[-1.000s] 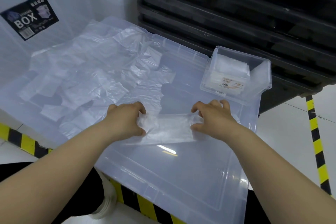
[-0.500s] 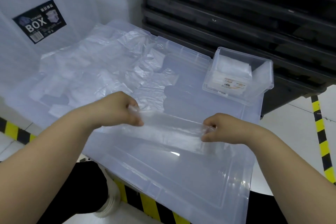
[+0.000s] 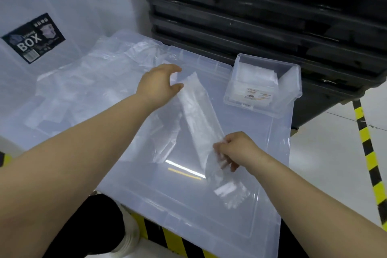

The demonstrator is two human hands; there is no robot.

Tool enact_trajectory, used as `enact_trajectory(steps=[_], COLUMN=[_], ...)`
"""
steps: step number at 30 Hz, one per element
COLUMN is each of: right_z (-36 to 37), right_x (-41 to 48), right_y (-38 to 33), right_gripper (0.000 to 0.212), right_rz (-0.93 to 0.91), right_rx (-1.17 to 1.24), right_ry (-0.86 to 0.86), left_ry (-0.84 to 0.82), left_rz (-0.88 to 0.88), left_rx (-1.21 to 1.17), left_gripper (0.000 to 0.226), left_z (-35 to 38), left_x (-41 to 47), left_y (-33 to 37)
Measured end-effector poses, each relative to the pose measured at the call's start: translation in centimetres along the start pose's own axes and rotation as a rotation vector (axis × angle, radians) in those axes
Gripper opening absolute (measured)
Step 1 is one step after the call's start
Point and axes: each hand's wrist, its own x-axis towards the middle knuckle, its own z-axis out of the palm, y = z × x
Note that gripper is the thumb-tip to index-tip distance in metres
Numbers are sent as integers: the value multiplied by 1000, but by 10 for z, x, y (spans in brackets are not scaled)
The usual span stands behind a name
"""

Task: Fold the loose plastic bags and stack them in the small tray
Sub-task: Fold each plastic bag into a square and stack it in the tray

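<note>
Bag swung diagonal, left hand to right hand — label "BOX".

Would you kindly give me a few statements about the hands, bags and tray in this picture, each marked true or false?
1. The left hand and the right hand both grip one long plastic bag. True.
2. The small tray sits on the person's left. False: it sits on the right.
3. The small tray is empty. False: folded bags lie in it.
4. A pile of loose bags lies left of the held bag. True.
</note>
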Motion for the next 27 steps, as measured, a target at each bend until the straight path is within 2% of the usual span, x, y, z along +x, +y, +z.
enact_trajectory(steps=[6, 8, 13, 16, 19, 20, 22, 24, 25, 27], right_z=[-3, -3, 0, -2, -14, -17, -16, -12, -7, -1], right_x=[-6, -6, -10, -11, -17, -18, -26, -30, -33, -38], right_y=[-1, -1, -4, -2, 5, 10, 19, 28, 34, 38], right_gripper=[35, 35, 25, 28, 31, 31, 30, 36, 39, 41], right_rz=[72, 86, 118, 94, -75, -178, -480, -820, -901, -808], right_rx=[145, 206, 266, 12, -480, -614, -754, -833, -885, -973], right_ry=[-34, -57, -124, -73, 166, 252, 304, 189, 69, -141], left_ry=[-179, -246, -309, -288, -314, -315, -316, -315, -315, -300], left_rz=[533, 636, 640, 649, 671, 672, 672, 682, 687, 697], left_rx=[230, 275, 296, 290, 267, 263, 254, 252, 252, 252], left_gripper=[41, 48, 51, 51, 47, 46, 45, 45, 45, 45], left_z=[11, 15, 31, 44, 50, 51, 52, 52, 52, 53], left_x=[-77, -107, -132, -127, -124, -123, -123, -122, -121, -119], left_y=[4, -3, -9, -8, -10, -12, -13, -14, -15, -16])
